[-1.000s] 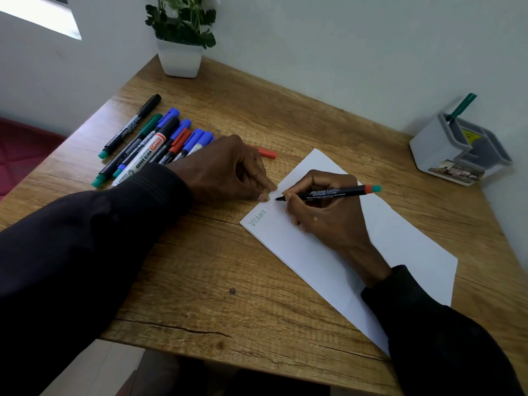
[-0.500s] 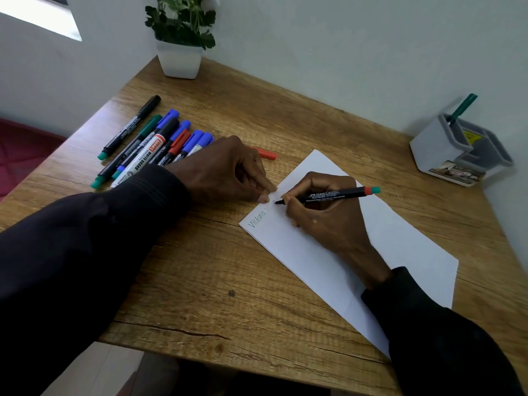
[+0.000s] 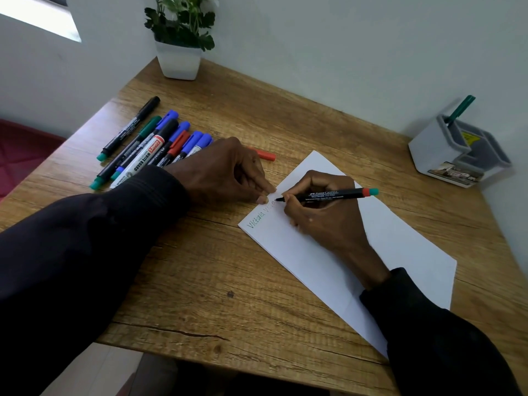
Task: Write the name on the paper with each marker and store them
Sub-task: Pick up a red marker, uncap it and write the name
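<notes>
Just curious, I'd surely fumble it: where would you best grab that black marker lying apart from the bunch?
Probably mid-barrel, pinched from above across its width. The black marker lies flat on the table, with bare wood on its window side, while the bunch lies close on the other.

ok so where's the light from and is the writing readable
Head view: brightest at the blown-out window opening upper left; green writing on the white paper sheet reads "Victoria", strokes at the tip of the black marker too faint; wide-angle lens splays the wooden desk.
</notes>
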`<state>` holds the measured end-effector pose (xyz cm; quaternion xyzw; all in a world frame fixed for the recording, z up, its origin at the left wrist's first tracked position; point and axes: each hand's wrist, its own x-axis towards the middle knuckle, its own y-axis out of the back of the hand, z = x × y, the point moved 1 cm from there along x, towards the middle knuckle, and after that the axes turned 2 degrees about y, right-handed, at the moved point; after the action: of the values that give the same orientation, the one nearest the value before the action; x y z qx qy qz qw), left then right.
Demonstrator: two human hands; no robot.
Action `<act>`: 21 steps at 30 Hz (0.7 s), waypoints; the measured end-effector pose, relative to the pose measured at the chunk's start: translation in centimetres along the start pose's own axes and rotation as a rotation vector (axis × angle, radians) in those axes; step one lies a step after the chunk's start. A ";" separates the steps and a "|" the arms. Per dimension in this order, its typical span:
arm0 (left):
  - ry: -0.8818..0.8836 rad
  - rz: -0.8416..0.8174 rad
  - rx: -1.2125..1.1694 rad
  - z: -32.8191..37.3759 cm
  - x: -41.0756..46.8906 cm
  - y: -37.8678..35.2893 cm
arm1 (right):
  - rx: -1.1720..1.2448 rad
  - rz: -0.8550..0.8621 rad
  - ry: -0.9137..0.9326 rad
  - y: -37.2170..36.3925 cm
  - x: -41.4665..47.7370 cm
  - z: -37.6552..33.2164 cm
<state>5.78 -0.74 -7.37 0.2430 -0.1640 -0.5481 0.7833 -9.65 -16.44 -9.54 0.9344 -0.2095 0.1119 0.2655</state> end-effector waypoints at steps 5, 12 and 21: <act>-0.006 -0.006 0.016 -0.1 0.0 0.1 | 0.007 0.004 -0.012 0.0 -0.1 -0.1; -0.015 -0.008 0.013 0.0 0.0 0.0 | 0.053 0.015 -0.038 0.1 -0.2 -0.3; -0.013 -0.005 0.012 0.0 0.0 0.1 | 0.059 0.013 -0.051 0.1 -0.2 -0.4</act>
<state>5.84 -0.73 -7.33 0.2447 -0.1716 -0.5505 0.7795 -9.92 -16.21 -9.30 0.9430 -0.2191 0.0959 0.2314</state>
